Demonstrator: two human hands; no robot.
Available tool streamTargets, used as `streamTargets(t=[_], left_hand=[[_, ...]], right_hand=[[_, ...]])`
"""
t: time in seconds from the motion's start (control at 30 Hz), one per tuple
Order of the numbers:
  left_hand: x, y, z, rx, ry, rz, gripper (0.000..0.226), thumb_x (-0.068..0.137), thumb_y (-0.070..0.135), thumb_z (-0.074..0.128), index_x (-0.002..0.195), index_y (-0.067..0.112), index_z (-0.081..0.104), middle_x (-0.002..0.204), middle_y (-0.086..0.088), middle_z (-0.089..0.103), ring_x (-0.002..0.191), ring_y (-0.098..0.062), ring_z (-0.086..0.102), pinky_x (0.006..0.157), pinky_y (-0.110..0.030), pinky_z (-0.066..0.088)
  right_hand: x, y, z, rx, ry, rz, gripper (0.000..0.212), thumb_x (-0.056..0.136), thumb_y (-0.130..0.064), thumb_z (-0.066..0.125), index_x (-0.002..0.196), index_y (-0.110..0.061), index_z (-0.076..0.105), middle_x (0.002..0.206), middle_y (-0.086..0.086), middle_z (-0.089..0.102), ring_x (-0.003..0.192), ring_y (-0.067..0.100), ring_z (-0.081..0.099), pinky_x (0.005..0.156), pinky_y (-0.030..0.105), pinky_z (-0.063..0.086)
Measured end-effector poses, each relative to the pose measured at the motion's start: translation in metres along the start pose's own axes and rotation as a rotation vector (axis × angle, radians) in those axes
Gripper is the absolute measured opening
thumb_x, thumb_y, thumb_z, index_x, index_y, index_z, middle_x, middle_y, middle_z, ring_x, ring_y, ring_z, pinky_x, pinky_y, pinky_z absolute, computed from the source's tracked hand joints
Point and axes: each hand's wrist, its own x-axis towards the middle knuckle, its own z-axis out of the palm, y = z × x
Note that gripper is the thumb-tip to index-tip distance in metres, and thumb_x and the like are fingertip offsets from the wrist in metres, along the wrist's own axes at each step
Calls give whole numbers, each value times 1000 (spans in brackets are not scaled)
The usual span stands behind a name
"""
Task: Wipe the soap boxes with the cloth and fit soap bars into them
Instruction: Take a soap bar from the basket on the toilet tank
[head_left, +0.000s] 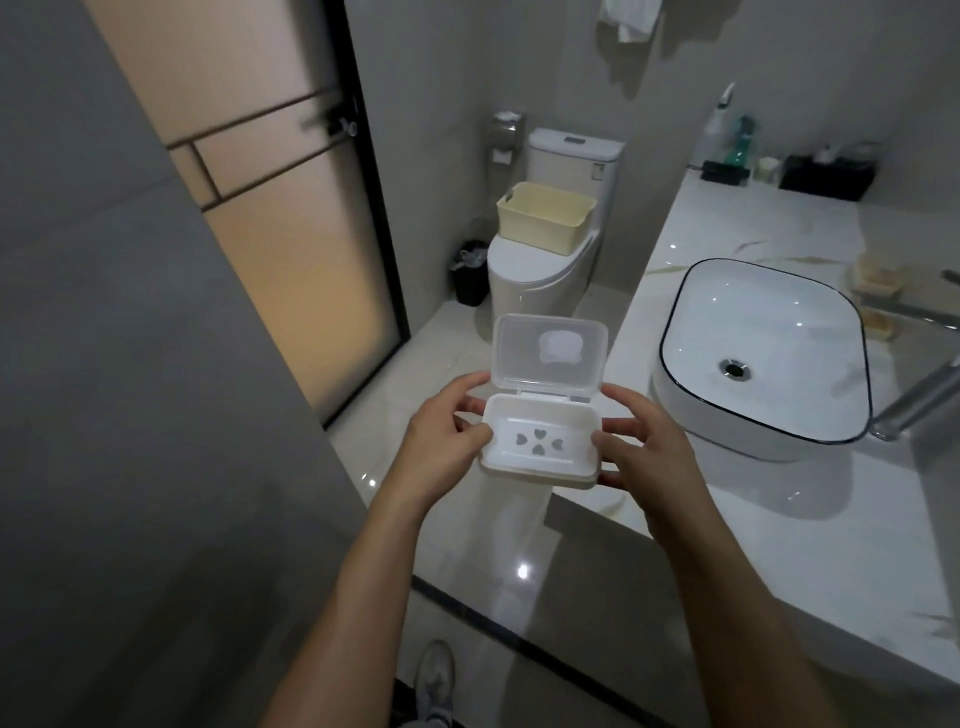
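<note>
Both hands grasp one soap box (540, 441) in the air, in front of the person and just off the near left corner of the desk (779, 545). The left hand (441, 447) pinches its left end, thumb on the rim and fingers curled behind and under; the right hand (644, 447) holds the right end the same way, fingertips touching the side wall.

The soap box is white plastic with rounded corners. Its translucent hinged lid (550, 353) stands open and upright at the far edge, a pale shape showing on its inner face. The tray holds no soap bar, and four heart-shaped drain holes are cut in its floor around one centre.

To the right runs the white marbled desk, with an oval white basin (763, 353) rimmed in black set on it and a chrome faucet (914, 400) at the right edge. Tan blurred things that may be soap bars (519, 280) lie beyond the basin near the right edge; they are too blurred to tell. Bottles and a dark box (828, 176) stand at the far end of the desk.

Open glossy floor (467, 571) lies below the hands, between the grey wall on the left and the desk's front edge. Farther off stands a toilet (540, 270) with a cream basket (545, 218) on its closed lid, a black bin (470, 273) beside it and a frosted door (291, 234) to the left.
</note>
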Motion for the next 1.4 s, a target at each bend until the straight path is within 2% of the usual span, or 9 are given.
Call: streamTargets(t=[0.2, 0.3, 0.37, 0.57, 0.83, 1.0, 1.1, 1.27, 1.4], left_hand=[[71, -16, -41, -12, -13, -34, 64, 70, 20, 55, 129, 44, 55, 104, 10, 65, 71, -5, 62, 65, -21, 48], [111, -20, -63, -8, -34, -36, 65, 72, 15, 55, 132, 42, 55, 106, 7, 65, 68, -5, 60, 63, -21, 48], [135, -23, -78, 12, -36, -36, 67, 70, 18, 55, 133, 41, 54, 106, 8, 64, 67, -3, 61, 60, -18, 48], [197, -33, -110, 33, -58, -55, 68, 66, 24, 55, 131, 44, 53, 105, 11, 63, 67, 0, 61, 65, -24, 49], [276, -46, -123, 38, -32, -87, 67, 64, 25, 54, 127, 47, 54, 104, 11, 64, 62, -1, 59, 65, -26, 49], [343, -49, -118, 52, -14, -88, 68, 65, 24, 54, 131, 42, 54, 105, 9, 65, 66, -6, 60, 68, -28, 50], [395, -49, -109, 56, 10, -92, 63, 72, 15, 56, 129, 41, 55, 102, 8, 64, 63, -4, 59, 65, -26, 48], [481, -43, -94, 72, 33, -112, 60, 75, 13, 57, 126, 43, 55, 100, 9, 65, 60, -1, 58, 66, -28, 53], [541, -38, -82, 77, 47, -123, 61, 70, 20, 54, 126, 43, 56, 99, 8, 66, 66, -10, 61, 69, -34, 54]], right_hand=[[61, -21, 47, -13, 34, 21, 53, 93, -3, 61, 133, -38, 55, 111, 1, 63, 97, 21, 68, 67, 33, 63], [93, -32, 73, -1, 53, 35, 55, 94, -2, 60, 137, -34, 53, 117, 5, 62, 103, 25, 67, 80, 46, 62], [114, -39, 90, -7, 54, 45, 55, 94, -2, 60, 139, -33, 51, 120, 7, 62, 106, 27, 67, 84, 50, 61], [170, -50, 126, -11, 68, 67, 56, 94, -2, 61, 141, -32, 50, 124, 9, 63, 108, 27, 67, 81, 48, 62], [255, -57, 149, -43, 40, 74, 57, 94, -3, 62, 142, -31, 50, 119, 5, 64, 99, 19, 69, 69, 33, 63], [329, -62, 151, -56, 9, 79, 56, 94, -2, 61, 141, -31, 50, 121, 7, 64, 102, 23, 69, 76, 41, 63], [385, -65, 147, -39, 2, 89, 58, 94, 1, 59, 143, -28, 50, 121, 9, 64, 104, 26, 68, 81, 48, 62], [480, -72, 139, -53, -18, 111, 59, 93, 1, 59, 143, -29, 50, 119, 9, 64, 103, 27, 68, 81, 49, 62], [544, -79, 131, -57, -16, 119, 60, 93, 3, 58, 142, -29, 51, 111, 6, 65, 99, 25, 68, 78, 48, 62]])
